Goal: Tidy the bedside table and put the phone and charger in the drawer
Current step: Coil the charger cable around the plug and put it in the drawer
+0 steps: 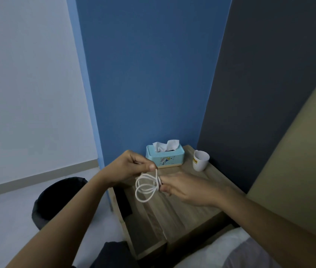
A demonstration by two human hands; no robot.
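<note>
A white charger cable [145, 188] hangs in loose loops above the wooden bedside table [188, 207]. My right hand [186, 188] pinches the gathered loops at their right side. My left hand [132, 166] holds the cable's upper end between thumb and fingers, just above the loops. The drawer [145, 235] is pulled out toward me at the front of the table. A dark flat thing [123, 202] that may be the phone lies at the drawer's left side, partly hidden by my left forearm.
A light blue tissue box [165, 156] stands at the back of the table, with a white mug [200, 160] to its right. A black waste bin [56, 200] sits on the floor to the left. White bedding [221, 252] lies at the lower right.
</note>
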